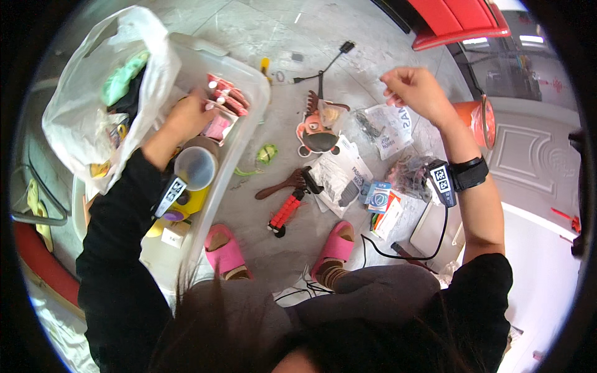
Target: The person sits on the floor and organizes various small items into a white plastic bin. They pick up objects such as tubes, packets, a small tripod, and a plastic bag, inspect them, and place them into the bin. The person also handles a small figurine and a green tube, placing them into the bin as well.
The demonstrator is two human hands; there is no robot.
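Observation:
My left hand [189, 116] reaches into a clear plastic storage bin [242, 126], blurred, its fingertips beside a small pink-and-white box [219, 126]. Whether it grips anything cannot be made out. Red packets [228, 93] lie just beyond it in the bin. A translucent cup [196, 168] stands nearer to me, by a yellow item [196, 200]. My right hand [410, 88] hangs above the floor on the right, fingers loosely curled, with no object visible in it. Below it lies a clear printed bag [389, 130] with dark contents.
A white plastic bag [154, 51] of mixed items rests over the bin's left side. On the floor lie a cartoon-face item [319, 133], a brown comb [284, 182], a red-handled tripod [285, 212], a mask packet [338, 182], a blue-white box [378, 196] and a black cable [333, 60].

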